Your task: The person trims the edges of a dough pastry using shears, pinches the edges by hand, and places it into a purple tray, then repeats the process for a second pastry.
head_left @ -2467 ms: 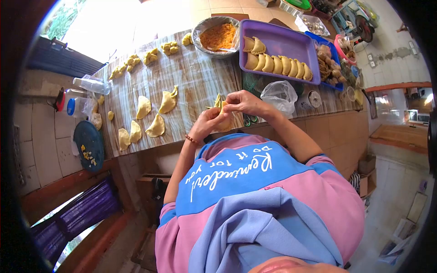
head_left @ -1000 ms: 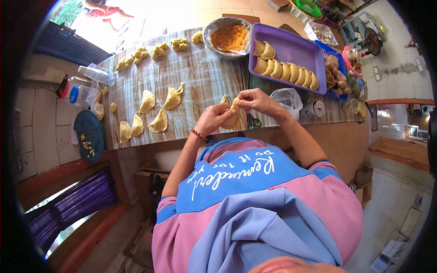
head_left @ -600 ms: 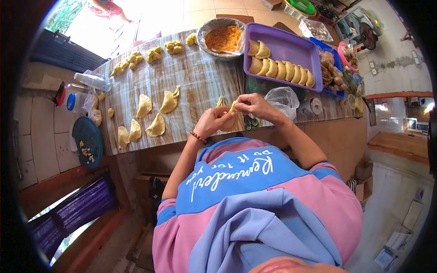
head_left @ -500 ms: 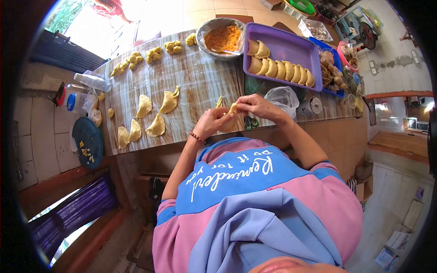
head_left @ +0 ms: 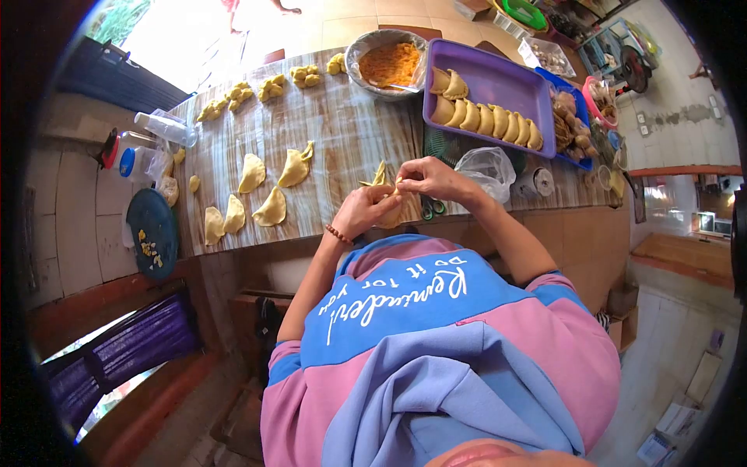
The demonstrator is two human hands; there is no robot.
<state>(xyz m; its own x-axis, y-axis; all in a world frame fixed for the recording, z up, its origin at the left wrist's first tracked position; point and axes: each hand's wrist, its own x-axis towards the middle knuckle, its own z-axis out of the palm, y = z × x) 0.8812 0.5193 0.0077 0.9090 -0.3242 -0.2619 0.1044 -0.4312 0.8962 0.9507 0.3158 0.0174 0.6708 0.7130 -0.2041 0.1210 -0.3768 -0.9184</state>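
A half-moon filled pastry (head_left: pixel 393 219) of yellow dough is between my hands at the table's near edge, mostly hidden by my fingers. My left hand (head_left: pixel 367 210), with a beaded bracelet at the wrist, grips its left side. The fingers of my right hand (head_left: pixel 429 179) are pinched together at its top edge. Just beyond my left hand lie thin dough scraps (head_left: pixel 379 174). Several folded pastries rest to the left, among them one with a loose dough tail (head_left: pixel 296 167). Close to my right hand are green-handled scissors (head_left: pixel 433 207) and a clear plastic bag (head_left: pixel 486 173).
A bowl of orange filling (head_left: pixel 389 66) stands at the back, beside a purple tray (head_left: pixel 498 74) holding several crimped pastries. Dough lumps (head_left: pixel 271 88) line the far edge. Bottles (head_left: pixel 165 128) and a dark round board (head_left: pixel 152 233) are at left. Another person's hand (head_left: pixel 289 10) shows at the top.
My right fingertips have shifted slightly along the pastry's edge, still pinched. My left hand keeps its hold. The view has tilted a little, and the person at the top has moved rightward.
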